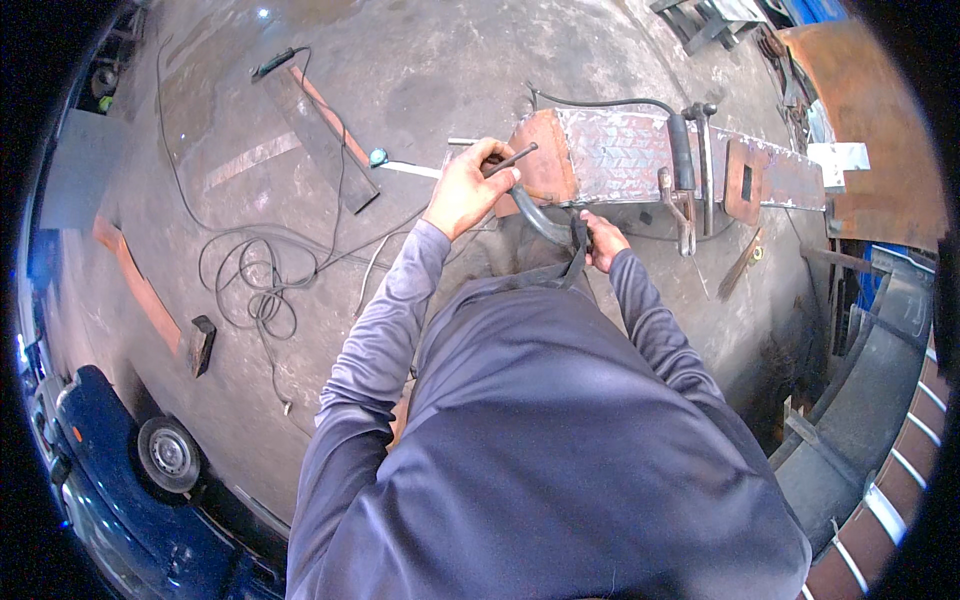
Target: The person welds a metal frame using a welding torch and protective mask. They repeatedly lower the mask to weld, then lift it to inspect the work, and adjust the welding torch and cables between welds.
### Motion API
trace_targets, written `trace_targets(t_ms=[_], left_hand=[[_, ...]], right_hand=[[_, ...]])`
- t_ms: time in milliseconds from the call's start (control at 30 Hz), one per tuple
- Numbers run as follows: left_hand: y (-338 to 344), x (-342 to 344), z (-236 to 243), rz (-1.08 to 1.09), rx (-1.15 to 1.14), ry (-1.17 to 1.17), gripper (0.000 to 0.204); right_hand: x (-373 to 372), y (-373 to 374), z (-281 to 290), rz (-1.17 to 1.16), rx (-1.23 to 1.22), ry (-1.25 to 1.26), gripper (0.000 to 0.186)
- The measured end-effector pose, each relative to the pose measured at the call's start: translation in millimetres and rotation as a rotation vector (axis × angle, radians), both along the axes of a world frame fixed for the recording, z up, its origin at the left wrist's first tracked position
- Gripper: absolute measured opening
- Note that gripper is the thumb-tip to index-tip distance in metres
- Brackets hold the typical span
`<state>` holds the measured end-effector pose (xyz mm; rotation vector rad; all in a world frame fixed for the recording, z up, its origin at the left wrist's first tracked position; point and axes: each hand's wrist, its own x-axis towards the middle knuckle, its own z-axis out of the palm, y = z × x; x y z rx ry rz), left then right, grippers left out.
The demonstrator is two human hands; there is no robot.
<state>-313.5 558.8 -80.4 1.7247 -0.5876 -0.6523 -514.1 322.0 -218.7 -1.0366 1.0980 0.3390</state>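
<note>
Left hand (465,198): pinching slim dark straight metal rod (520,156) | Right hand (605,241): at black flexible strap (579,246), grip unclear | Progress: rod in hand, not placed; remainder indeterminable

The left hand (466,192) hides part of the thin rod (518,157); at near left, the view's edge cuts off the dark blue car (110,465).

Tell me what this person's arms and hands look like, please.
Both arms are covered by long, slate-grey sleeves with a purplish tint: the left sleeve and right sleeve are plain, wrinkled and reach to about the wrists. The left hand and right hand wear no gloves. I see no cables attached or markings.
</note>
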Motion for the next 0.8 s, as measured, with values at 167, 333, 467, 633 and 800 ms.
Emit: trace_targets(t_ms=[167, 333, 467, 633, 800], left_hand=[[9.0, -2.7, 0.1, 0.001, -0.054, -0.001, 0.035], [22.3, -11.2, -7.7, 0.074, -0.192, 0.196, 0.051], [39.4, -32.9, -25.6, 0.206, -0.328, 0.348, 0.054], [78.1, -74.4, -74.6, 0.35, -0.198, 0.553, 0.04], [135.1, -147.3, -147.8, 0.569, 0.067, 0.692, 0.029]], right_hand=[[-13.7, 1.2, 13.4, -0.105, 0.004, 0.045, 0.04], [-70.8, -1.8, -15.3, -0.012, -0.066, 0.129, 0.037], [-130.4, 5.1, -56.0, 0.125, -0.123, 0.288, 0.023], [-255.1, -16.6, -136.1, 1.045, -0.815, -0.103, 0.021], [-254.0, -6.8, -93.6, 0.949, -0.585, 0.042, 0.022]])
